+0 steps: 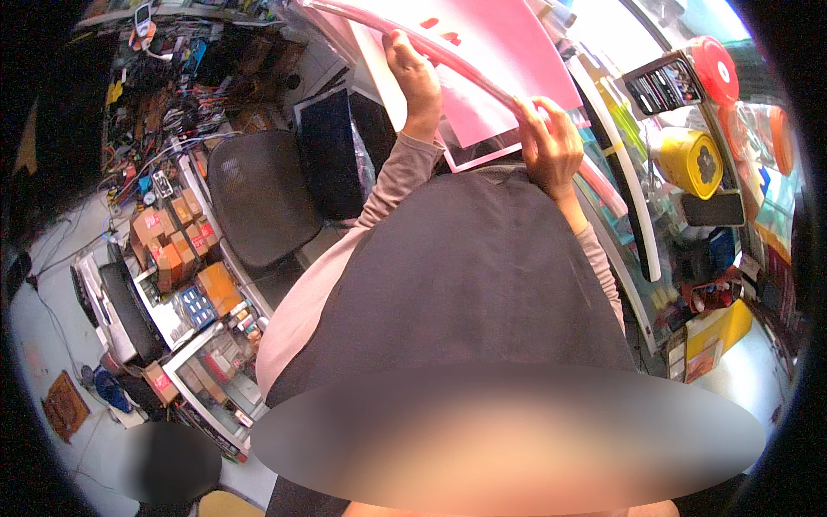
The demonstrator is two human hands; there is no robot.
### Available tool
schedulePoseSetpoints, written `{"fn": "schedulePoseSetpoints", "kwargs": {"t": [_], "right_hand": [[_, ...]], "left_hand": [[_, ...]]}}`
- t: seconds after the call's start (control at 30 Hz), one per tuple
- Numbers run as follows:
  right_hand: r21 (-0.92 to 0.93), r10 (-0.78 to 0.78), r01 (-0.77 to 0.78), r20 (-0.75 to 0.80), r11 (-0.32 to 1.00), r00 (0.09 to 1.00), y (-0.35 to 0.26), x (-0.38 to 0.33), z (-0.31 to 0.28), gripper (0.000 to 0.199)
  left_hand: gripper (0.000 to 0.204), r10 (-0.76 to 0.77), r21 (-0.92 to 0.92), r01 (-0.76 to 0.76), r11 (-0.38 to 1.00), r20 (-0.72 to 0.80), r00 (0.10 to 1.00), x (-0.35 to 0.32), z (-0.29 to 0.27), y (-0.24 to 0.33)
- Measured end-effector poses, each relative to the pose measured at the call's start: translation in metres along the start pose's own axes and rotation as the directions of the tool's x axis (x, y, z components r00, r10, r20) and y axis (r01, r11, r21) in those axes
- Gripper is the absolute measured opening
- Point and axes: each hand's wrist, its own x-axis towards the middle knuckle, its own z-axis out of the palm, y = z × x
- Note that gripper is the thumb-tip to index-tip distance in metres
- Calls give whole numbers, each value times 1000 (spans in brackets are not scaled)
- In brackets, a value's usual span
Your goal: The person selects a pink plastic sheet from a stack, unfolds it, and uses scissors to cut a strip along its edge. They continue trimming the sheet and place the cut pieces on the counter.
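Note:
A long, glossy pink strip point(457, 65), which looks like the rolled or folded edge of plastic film, slants across the top of the view. My left hand point(415, 79) is closed around it near its upper part. Its lower end is pinched between the thumb and fingers of my right hand point(551, 146). Behind and under the strip lies a large, flat pink sheet point(508, 52) with a bright sheen. Close to my body, a dark panel with a pink border point(484, 152) shows below that sheet. The far end of the strip runs toward the top edge.
To the right, a glass counter point(642, 228) carries a phone with a lit screen point(663, 84), a yellow round tub point(689, 162), a dark phone-like slab point(713, 209) and a red-lidded jar point(713, 71). A black chair point(263, 194), dark monitor point(327, 155) and cardboard boxes point(172, 233) stand left.

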Motion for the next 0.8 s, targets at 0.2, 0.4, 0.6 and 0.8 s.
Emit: {"fn": "schedulePoseSetpoints", "kwargs": {"t": [0.2, 0.4, 0.6, 0.8], "right_hand": [[43, 55, -54, -18, 998, 998, 4, -5, 7, 35], [-46, 98, -93, 121, 995, 988, 0, -13, 9, 30], [46, 117, -123, 117, 991, 986, 8, -19, 16, 35], [185, 273, -330, 278, 926, 921, 24, -28, 13, 42]], "left_hand": [[43, -113, -156, 108, 982, -23, 993, 2, -10, -13], [43, -151, -86, 146, 985, -46, 988, 10, -20, -23], [47, -231, -282, 210, 936, -43, 972, 10, -19, -31], [32, -305, -294, 302, 907, 37, 952, -1, -7, -41]]}}
